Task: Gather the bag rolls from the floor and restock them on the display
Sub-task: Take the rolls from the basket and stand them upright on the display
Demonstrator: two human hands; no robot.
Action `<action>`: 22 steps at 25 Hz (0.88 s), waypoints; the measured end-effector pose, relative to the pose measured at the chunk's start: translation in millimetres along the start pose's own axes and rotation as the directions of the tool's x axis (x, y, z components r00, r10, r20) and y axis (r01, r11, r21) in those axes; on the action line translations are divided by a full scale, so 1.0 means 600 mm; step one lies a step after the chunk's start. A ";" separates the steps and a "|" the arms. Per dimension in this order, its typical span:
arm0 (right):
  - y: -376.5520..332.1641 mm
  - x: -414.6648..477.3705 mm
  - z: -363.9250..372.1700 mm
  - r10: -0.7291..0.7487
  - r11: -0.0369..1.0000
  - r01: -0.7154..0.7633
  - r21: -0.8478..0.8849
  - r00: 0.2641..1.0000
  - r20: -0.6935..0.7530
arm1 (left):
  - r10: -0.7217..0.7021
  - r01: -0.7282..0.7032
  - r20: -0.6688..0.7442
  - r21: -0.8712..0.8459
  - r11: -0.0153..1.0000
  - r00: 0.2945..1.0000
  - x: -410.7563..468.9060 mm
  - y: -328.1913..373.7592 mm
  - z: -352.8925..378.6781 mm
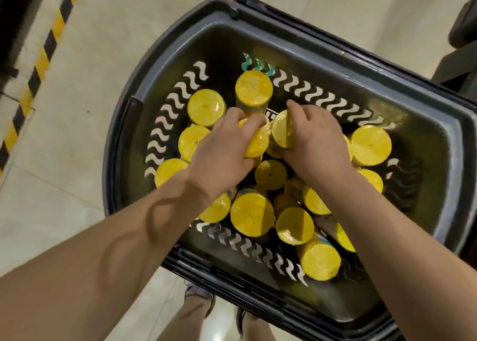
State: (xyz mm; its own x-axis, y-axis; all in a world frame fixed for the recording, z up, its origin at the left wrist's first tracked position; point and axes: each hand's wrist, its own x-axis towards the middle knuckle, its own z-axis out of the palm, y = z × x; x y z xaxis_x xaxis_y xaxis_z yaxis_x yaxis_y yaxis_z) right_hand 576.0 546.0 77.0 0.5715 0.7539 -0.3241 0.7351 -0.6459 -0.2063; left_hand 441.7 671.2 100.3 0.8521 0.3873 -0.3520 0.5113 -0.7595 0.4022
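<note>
Two bare forearms enter from the bottom edge, the left forearm (103,237) from the lower left and the right forearm (402,237) from the lower right, both reaching forward and down. Beneath everything lies a pale tiled floor (77,139). A dark plastic basket (451,139) fills the centre and right of the view, seen from above, with a grey rim and rows of wavy slots (165,124) cut in its walls. Whether it rests on the floor cannot be told. A band of black-and-yellow tape (44,56) runs along the floor at the left, well apart from the basket. A dark object (462,31) sits at the upper right, just beyond the basket; its nature cannot be told. The rolls (251,214) are inside the basket: more than a dozen, standing on end and packed close, round yellow ends facing up, several leaning on their neighbours. The left hand (219,155) is over the middle of the pile, fingers curled over and thumb under the left roll (256,140), clamped on it. The right hand (315,144) is just beside it, fingers curled over the top of the right roll (281,131), gripping it. These two rolls sit side by side, apparently touching. Beyond the left hand a tall roll (254,87) stands higher than the rest, near the far wall. Two shoes (198,294) show below the basket's near edge, between the forearms, partly hidden.
</note>
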 end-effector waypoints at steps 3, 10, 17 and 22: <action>-0.010 -0.002 -0.022 0.006 0.998 -0.006 0.061 1.000 0.008 | -0.013 0.008 -0.059 -0.099 0.995 0.998 -0.022 0.001 -0.036; -0.020 -0.092 -0.276 -0.025 0.934 0.032 0.356 0.999 -0.024 | 0.033 -0.063 -0.113 -0.269 0.961 0.993 -0.082 0.046 -0.272; -0.069 -0.273 -0.738 -0.002 0.828 0.149 0.540 0.965 -0.263 | 0.125 -0.219 -0.238 -0.424 0.879 0.963 -0.216 0.241 -0.673; -0.108 -0.476 -1.028 0.074 0.740 0.261 0.620 0.885 -0.460 | 0.267 -0.423 -0.339 -0.576 0.700 0.902 -0.350 0.397 -0.925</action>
State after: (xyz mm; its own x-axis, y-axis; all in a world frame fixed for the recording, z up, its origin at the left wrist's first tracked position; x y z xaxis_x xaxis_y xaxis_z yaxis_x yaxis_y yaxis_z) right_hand 590.0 446.6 752.7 0.7277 0.6748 0.1228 0.4664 -0.3556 -0.8099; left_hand 446.7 699.2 739.0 0.9430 0.3240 0.0764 0.0613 -0.3945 0.9168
